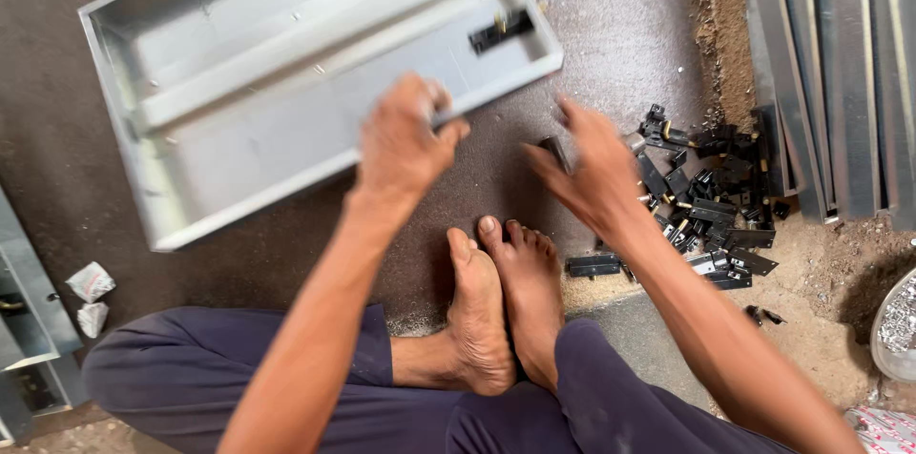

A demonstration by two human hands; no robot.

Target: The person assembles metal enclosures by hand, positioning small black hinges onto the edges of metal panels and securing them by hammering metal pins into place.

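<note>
My left hand (405, 141) closed on grey metal tray (286, 82) edge, my right hand (592, 173) pinching small dark part (556, 153), heap of black clips (711, 196) beside it on floor (620, 25)

One grey sheet-metal tray (286, 120) lay on the floor, with one black part (500, 30) fixed inside it. One heap of small black parts (711, 201) was present; its pieces were too many and too overlapped to count. One further black part (593, 266) lay apart. Two crumpled white scraps (92, 294) were noted. Two hands and two bare feet (501, 306) were in view.
</note>
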